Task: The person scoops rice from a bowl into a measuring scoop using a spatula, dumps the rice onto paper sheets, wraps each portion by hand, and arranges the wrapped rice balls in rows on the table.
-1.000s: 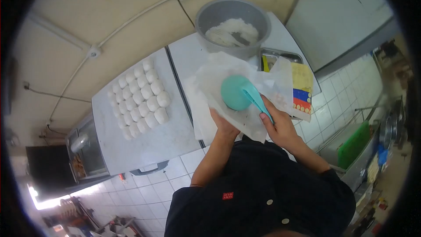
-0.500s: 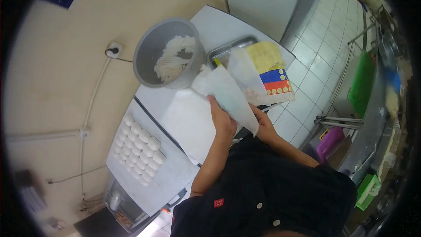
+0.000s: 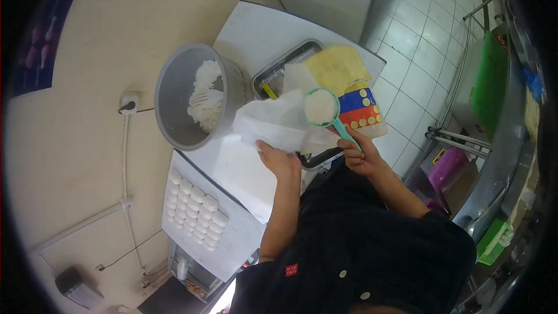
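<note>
My right hand is closed round the handle of a teal scoop. Packed white rice fills its round bowl, which faces up. To the left, my left hand grips the lower edge of a thin white paper sheet, with the thumb on top. The sheet is crumpled and reaches up to the scoop's bowl. Beyond it stands a large grey pot, tilted in view, with loose rice and a pale rice paddle inside.
Rows of white rounded pieces sit on the lower left surface. A metal tray lies behind the paper, partly covered by a yellow sheet and a blue and red packet. A wall socket is beside the pot.
The rice-filled scoop, before hidden behind the paper, now shows in my right hand. The paper has shifted left with my left hand and crumpled. The view has turned slightly.
</note>
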The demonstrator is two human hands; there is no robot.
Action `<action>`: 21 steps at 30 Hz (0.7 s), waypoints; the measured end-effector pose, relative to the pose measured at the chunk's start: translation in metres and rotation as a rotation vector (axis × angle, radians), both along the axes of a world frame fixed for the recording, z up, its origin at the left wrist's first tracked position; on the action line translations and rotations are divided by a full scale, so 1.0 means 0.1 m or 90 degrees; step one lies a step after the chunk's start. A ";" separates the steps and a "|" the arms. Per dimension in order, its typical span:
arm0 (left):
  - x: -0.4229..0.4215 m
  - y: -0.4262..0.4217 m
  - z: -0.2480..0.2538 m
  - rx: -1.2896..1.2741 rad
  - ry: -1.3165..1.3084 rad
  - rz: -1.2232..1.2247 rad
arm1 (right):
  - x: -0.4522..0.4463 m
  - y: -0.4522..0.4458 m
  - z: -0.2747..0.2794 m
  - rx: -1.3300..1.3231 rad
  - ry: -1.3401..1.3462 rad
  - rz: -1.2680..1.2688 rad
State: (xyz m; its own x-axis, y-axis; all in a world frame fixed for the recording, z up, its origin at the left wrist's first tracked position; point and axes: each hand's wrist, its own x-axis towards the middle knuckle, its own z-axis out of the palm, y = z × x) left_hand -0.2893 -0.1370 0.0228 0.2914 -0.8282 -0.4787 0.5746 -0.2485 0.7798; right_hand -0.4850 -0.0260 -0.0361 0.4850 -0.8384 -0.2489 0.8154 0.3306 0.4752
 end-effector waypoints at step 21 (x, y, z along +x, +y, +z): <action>1.29 0.61 -0.50 -0.214 -0.962 -0.312 | 0.04 -0.06 0.49 -0.105 0.371 0.063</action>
